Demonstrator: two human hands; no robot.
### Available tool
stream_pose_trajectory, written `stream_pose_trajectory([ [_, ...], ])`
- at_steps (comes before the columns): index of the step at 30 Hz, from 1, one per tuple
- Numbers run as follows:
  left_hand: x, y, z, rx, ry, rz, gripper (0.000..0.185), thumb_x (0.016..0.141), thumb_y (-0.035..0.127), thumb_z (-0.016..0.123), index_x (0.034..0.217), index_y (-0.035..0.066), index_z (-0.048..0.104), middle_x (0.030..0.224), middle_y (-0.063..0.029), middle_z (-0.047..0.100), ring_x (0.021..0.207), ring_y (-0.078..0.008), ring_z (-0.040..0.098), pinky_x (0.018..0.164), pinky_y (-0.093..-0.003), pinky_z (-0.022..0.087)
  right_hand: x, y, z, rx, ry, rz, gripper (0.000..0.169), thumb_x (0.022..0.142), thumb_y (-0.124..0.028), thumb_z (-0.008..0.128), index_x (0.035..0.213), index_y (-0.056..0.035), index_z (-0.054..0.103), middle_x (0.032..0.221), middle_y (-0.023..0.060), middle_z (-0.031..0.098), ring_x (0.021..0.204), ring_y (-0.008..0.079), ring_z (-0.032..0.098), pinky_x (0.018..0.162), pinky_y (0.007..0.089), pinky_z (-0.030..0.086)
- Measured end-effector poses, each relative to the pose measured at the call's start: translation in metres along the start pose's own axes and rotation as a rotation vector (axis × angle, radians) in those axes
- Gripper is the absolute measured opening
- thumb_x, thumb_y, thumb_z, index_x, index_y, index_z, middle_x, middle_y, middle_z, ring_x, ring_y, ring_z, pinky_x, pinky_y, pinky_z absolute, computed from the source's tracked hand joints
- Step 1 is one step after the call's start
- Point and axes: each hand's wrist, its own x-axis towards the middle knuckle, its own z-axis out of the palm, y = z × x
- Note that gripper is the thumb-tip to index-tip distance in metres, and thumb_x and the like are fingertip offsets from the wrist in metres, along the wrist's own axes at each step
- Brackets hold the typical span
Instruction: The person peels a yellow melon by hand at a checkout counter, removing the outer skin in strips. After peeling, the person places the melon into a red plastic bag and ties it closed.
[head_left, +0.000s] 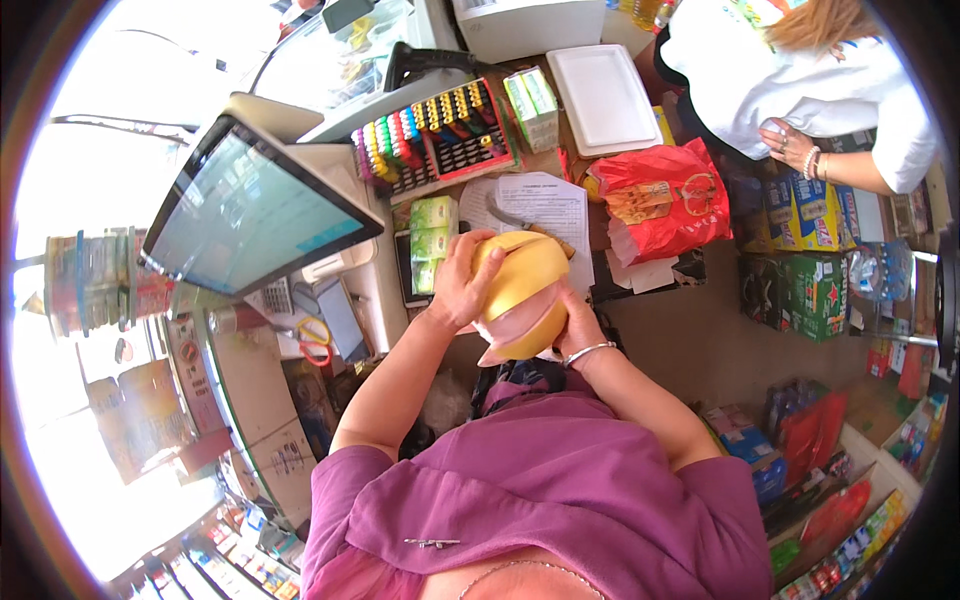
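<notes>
A large yellow pomelo (525, 281) is held between both hands above the counter's edge. Its thick rind is cut, and pale pink pith shows along an opening, with a flap hanging at its lower left. My left hand (465, 281) grips the upper left side, its thumb near a slit in the rind. On the lower right, my right hand (577, 322) holds the fruit, with the thumb at the opened rind. Just beyond the fruit, a curved knife with a wooden handle (555, 238) lies on printed papers (551, 196). Green packs (433, 217) are beside my left hand.
A tilted monitor (259, 210) and scissors (315, 341) are at left. Beyond the papers stand a rack of lighters (465, 161) and a white tray (606, 99). A red plastic bag (664, 199) lies right of the papers. Another person (802, 90) is at upper right, near stacked drink cartons (814, 296).
</notes>
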Motion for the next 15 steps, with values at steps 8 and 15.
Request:
stream_pose_trajectory([
  [8, -0.035, 0.063, 0.028, 0.444, 0.043, 0.138, 0.059, 0.089, 0.049, 0.059, 0.127, 0.005, 0.050, 0.124, -0.0164, 0.049, 0.116, -0.0360, 0.051, 0.098, -0.0472, 0.040, -0.011, -0.029, -0.017, 0.255, -0.323, 0.031, 0.089, 0.085, -0.077, 0.037, 0.145, -0.0120, 0.036, 0.145, 0.0085, 0.043, 0.133, 0.0279, 0.043, 0.110, 0.0454, 0.036],
  [15, -0.056, 0.111, 0.050, 0.589, 0.067, 0.209, 0.071, 0.083, 0.054, 0.064, 0.137, 0.010, 0.046, 0.133, -0.0157, 0.045, 0.125, -0.0362, 0.045, 0.104, -0.0518, 0.034, 0.004, -0.033, -0.044, 0.420, -0.559, 0.059, 0.078, 0.093, -0.067, 0.032, 0.149, -0.0123, 0.032, 0.151, 0.0144, 0.035, 0.138, 0.0347, 0.037, 0.113, 0.0519, 0.031],
])
